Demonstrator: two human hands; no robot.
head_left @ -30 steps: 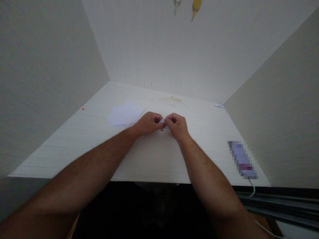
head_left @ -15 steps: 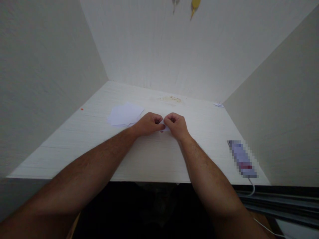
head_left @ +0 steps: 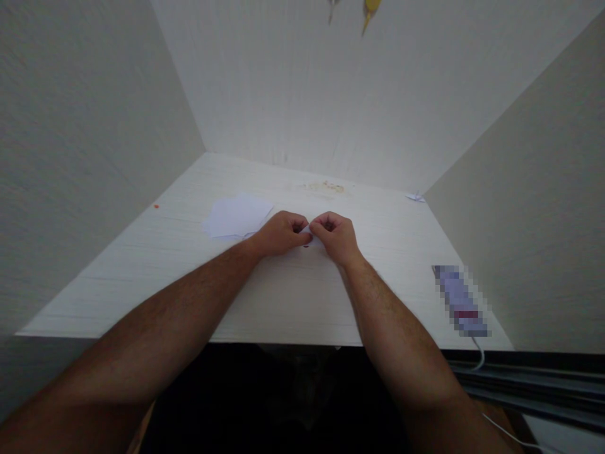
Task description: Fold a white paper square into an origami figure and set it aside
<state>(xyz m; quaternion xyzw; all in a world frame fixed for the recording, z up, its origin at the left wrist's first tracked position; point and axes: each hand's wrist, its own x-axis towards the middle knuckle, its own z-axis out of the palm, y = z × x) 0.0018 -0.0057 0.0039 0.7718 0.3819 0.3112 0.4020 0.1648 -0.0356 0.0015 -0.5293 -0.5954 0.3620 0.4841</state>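
My left hand (head_left: 280, 234) and my right hand (head_left: 336, 238) meet at the middle of a white table (head_left: 283, 296), knuckles up and fingers curled. Between their fingertips they pinch a small folded piece of white paper (head_left: 306, 231), most of it hidden under the fingers. A tiny red mark (head_left: 306, 246) shows on the table just below the paper. A loose stack of white paper sheets (head_left: 236, 216) lies flat right behind my left hand.
Walls close the table in on the left, back and right. A pixelated flat object (head_left: 460, 300) with a white cable lies near the front right edge. A small folded paper shape (head_left: 416, 198) sits in the far right corner. A stain (head_left: 326, 187) marks the back.
Both hands stay pinched on the small paper in the same spot; the fingers shift only slightly. Nothing else has moved.
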